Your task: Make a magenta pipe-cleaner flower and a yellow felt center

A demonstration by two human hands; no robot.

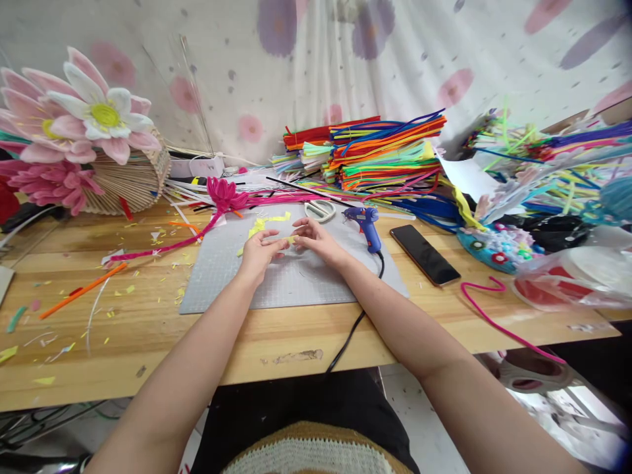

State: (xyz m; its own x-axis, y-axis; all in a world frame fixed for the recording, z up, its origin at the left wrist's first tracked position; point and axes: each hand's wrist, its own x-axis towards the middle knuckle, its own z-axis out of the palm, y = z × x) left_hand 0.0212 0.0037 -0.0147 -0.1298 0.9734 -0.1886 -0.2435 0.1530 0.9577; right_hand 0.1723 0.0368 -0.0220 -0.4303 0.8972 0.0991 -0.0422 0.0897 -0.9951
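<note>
Over the grey cutting mat (217,283), my left hand (259,255) and my right hand (318,243) meet fingertip to fingertip. Between them is a small yellow strip (291,241), pinched at both ends; whether it is paper or felt I cannot tell. More yellow scraps (257,227) lie on the mat just behind my left hand. Scissors with pale handles (320,210) rest beyond my right hand. To the right of it a blue hot glue gun (366,227) lies on the mat, its black cord running to the table's front edge.
A phone (424,255) lies right of the mat. Bundles of coloured pipe cleaners (385,155) are stacked at the back. A magenta fuzzy flower (224,195) on its stem crosses the mat's left corner. Large pink and white flowers (103,115) stand far left, with scraps and an orange stick (81,289) below.
</note>
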